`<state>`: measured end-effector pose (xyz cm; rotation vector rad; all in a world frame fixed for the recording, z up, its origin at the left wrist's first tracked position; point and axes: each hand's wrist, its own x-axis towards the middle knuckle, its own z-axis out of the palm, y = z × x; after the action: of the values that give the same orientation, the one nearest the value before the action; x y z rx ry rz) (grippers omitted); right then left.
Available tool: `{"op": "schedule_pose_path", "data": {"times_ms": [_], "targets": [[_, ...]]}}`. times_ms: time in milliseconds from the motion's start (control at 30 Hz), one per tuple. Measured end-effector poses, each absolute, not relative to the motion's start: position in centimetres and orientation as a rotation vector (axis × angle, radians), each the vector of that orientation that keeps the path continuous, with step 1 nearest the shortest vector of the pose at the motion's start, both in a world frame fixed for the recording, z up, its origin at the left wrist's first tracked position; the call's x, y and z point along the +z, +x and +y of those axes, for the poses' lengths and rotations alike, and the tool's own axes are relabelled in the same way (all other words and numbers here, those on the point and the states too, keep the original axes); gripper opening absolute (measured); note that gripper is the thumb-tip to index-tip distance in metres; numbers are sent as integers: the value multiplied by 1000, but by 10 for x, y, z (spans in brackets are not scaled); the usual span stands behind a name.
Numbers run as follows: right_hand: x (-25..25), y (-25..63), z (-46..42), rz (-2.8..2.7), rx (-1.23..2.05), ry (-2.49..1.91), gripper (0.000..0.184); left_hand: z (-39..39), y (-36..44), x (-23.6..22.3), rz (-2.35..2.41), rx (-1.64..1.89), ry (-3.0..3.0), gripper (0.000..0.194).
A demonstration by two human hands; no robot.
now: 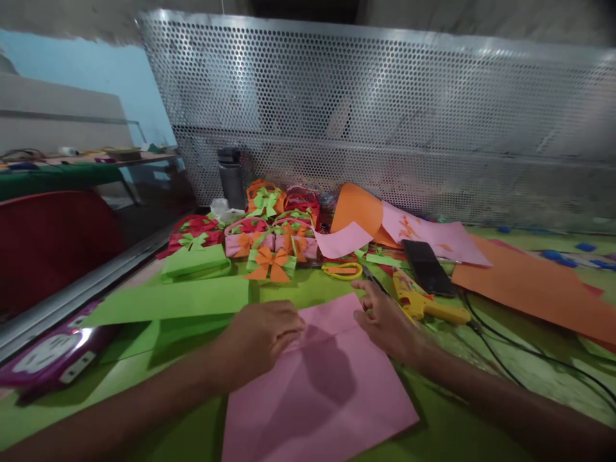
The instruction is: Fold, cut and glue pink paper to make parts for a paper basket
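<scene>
Head view: the pink paper (pixel 312 410) lies on the green table (pixel 440 444), the left hand (pixel 264 337) curled over its far-left edge, seemingly steadying it; I cannot tell its grip. The right hand (pixel 387 324), loosely open, is at its far-right corner. Right of the paper, the glue gun (pixel 423 308) looks kept handy.

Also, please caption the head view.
Left hand and right hand at a creased pink paper sheet, yellow glue gun nearby.

Left grip (pixel 262 337): bare human hand, rounded back, fingers partly hidden. Right grip (pixel 387 324): likewise bare, slim fingers and thumb distinguishable. Left forearm (pixel 139 396) and right forearm (pixel 500 394): slender, smooth in outline, uncovered from wrist to edge of view. Fingernail detail too blurred to tell.
</scene>
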<state>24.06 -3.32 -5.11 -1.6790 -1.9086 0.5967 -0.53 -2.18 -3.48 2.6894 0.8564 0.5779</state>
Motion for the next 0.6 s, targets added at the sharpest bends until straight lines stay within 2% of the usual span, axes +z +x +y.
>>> {"op": "schedule_pose_path", "data": {"times_ms": [133, 200, 300, 400, 467, 533, 600], "targets": [[-42, 244, -40, -2030, 444, -1738, 45, -20, 1, -53, 810, 466, 2747, 18], [-37, 247, -43, -2140, 188, -1688, 36, -17, 0, -54, 763, 450, 2761, 17], [-36, 248, -50, -2328, -105, -1391, 22, -13, 1, -52, 679, 437, 2763, 19], [-42, 244, -61, -2389, 33, -1190, 19, -13, 2, -52, 667, 434, 2781, 18], [-44, 238, -72, -2381, 128, -1125, 27, -13, 4, -53, 694, 431, 2794, 17], [-46, 232, -84, -2416, 91, -993, 40, -13, 4, -54, 719, 442, 2798, 18], [-50, 227, -97, -2475, -95, -842, 32, -14, 5, -55, 735, 447, 2798, 18]]}}
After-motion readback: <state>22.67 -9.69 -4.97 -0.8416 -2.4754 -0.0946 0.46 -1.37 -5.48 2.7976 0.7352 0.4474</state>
